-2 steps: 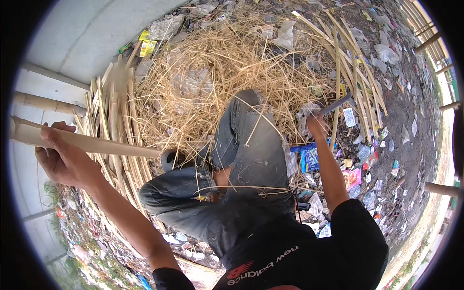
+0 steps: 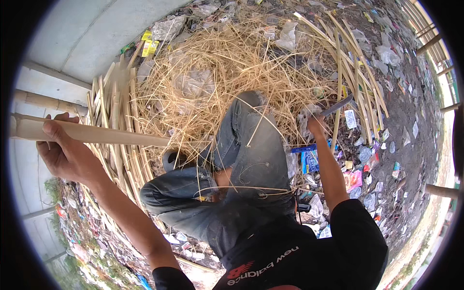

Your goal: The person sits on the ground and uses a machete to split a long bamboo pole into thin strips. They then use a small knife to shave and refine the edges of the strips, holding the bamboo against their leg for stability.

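Observation:
My left hand (image 2: 66,149) is out to the left, fingers and thumb closed around a long split bamboo slat (image 2: 121,137). The slat runs from the left rim of the view towards my bent knee, tapering at its inner end. At the right, beside the straw-like shavings, my right hand (image 2: 316,125) grips a knife (image 2: 338,104) with a broad dark blade pointing away to the upper right. The knife's handle is hidden in my fist. Thin bamboo shavings (image 2: 232,65) lie heaped in front of my crossed legs, some strands across my jeans (image 2: 251,150).
Several split bamboo lengths (image 2: 116,113) lie at my left by the grey wall (image 2: 92,34). More cut strips (image 2: 360,72) are stacked at the far right. A blue packet (image 2: 310,160) and scattered plastic litter cover the ground. Bamboo poles (image 2: 441,191) stand at the right edge.
The bamboo slat's inner end has swung away from me and slightly right, so it lies more level. My left hand has shifted slightly; the right hand and knife have barely moved.

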Available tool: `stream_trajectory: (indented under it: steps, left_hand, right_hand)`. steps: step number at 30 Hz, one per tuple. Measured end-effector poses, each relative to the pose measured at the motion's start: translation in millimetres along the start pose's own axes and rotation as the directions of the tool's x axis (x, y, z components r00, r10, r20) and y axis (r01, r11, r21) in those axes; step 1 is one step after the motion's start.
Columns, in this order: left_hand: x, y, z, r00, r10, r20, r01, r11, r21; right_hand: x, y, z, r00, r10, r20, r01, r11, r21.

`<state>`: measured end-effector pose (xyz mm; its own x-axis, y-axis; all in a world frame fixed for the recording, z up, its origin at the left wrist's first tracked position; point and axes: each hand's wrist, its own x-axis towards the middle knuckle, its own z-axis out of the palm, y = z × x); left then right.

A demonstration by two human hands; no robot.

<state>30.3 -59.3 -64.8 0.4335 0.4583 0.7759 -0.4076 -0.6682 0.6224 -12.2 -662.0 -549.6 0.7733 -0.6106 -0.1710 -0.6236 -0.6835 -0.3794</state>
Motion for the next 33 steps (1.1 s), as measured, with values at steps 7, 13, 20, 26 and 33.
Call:
stream_trajectory:
  steps: [7, 13, 20, 26, 33]
  left_hand:
    - [-23.5, -42.3, 56.9, 0.97, -0.153, 0.187, 0.211, 0.913, -0.348]
    - [-45.9, -82.3, 82.2, 0.903, -0.15, 0.402, 0.243, 0.951, -0.192]
    - [9.4, -66.5, 77.2, 0.979, 0.109, 0.171, -0.064, 0.966, -0.25]
    - [122.1, 10.9, 111.2, 0.79, 0.217, -0.573, -0.218, 0.974, 0.068]
    - [148.8, -2.7, 67.8, 0.951, 0.274, -0.141, -0.298, 0.934, -0.195]
  right_hand:
    - [50.5, 46.6, 45.8, 0.993, 0.024, 0.116, -0.015, 0.997, -0.075]
    - [46.2, 41.5, 39.7, 0.979, 0.137, 0.154, -0.205, 0.735, 0.646]
    - [-2.0, 26.2, -47.3, 0.98, 0.116, 0.16, -0.191, 0.356, 0.915]
    - [-97.8, -120.3, -146.9, 0.944, 0.277, 0.178, -0.238, 0.201, 0.95]
    - [-198.2, -311.8, -240.2, 0.94, -0.326, -0.103, 0.209, 0.308, 0.928]
